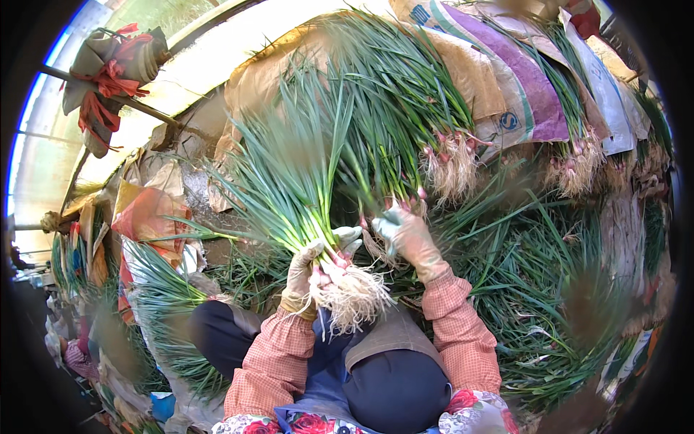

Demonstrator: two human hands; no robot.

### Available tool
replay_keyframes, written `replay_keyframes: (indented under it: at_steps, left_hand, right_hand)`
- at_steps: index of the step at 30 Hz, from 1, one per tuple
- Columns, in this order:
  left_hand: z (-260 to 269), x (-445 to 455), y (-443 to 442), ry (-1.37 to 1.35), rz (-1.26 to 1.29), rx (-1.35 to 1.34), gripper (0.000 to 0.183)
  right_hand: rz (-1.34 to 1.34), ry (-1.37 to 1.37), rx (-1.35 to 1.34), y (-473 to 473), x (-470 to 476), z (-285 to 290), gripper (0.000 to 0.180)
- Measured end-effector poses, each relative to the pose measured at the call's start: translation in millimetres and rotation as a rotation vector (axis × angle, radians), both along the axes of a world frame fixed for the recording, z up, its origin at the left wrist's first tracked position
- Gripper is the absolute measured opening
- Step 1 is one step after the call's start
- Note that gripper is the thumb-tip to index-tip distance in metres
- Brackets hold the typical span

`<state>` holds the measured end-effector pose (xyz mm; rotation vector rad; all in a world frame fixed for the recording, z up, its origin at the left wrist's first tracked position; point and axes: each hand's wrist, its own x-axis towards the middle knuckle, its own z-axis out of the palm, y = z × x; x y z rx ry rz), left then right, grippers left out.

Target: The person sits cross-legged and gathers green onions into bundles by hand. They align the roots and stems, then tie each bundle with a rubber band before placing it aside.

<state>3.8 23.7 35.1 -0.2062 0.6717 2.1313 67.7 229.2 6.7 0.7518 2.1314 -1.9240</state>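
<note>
A bunch of green garlic plants [325, 222], with pinkish bulbs and long pale roots, is gripped in my gloved left hand [301, 274]. Its roots hang above my lap and the leaves fan away from me. To the right, my gloved right hand [411, 241] is bent at the bulb end of a larger leafy pile [379, 119]. A bulb with trailing roots [373, 241] shows beside its fingertips. Blur there hides whether the fingers pinch a stalk. Another bundle with thick roots [451, 165] lies just beyond this hand.
Loose green leaves [531, 287] cover the ground on my right. Woven sacks [520, 70] lie over more bundles at the back. Trimmed plants [168, 304] rest on sheeting at my left. A pole [146, 108] carries rolled cloth with red ties. Another person [81, 355] is at far left.
</note>
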Motion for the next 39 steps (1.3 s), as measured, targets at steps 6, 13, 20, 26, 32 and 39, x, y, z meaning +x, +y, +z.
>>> replay_keyframes:
  at_steps: [6, 13, 20, 26, 32, 39]
  left_hand:
    - [-22.7, 10.9, 0.9, -0.124, 0.018, -0.122, 0.049]
    - [-17.7, 12.7, -4.0, 0.026, 0.009, -0.225, 0.042]
    - [-13.3, 13.6, 0.4, -0.271, -0.005, 0.002, 0.041]
    - [-3.3, 21.6, -10.4, -0.168, -0.061, 0.015, 0.039]
    - [-19.3, 29.8, 0.8, -0.222, -0.005, 0.003, 0.036]
    - [-6.1, 28.7, 1.5, -0.361, 0.058, 0.148, 0.036]
  right_hand:
    - [-0.236, 0.054, -0.145, -10.1, -11.0, 27.3, 0.038]
    - [-0.102, 0.177, -0.17, -42.5, -39.9, -9.5, 0.033]
    - [-0.349, 0.064, -1.026, -38.0, -26.7, -5.0, 0.02]
    - [-0.241, 0.036, -0.741, -43.7, -29.4, 4.1, 0.011]
    - [-0.454, 0.23, -1.26, -46.5, -18.6, 2.0, 0.037]
    - [-0.37, 0.374, -1.019, -10.4, -56.5, 9.6, 0.041]
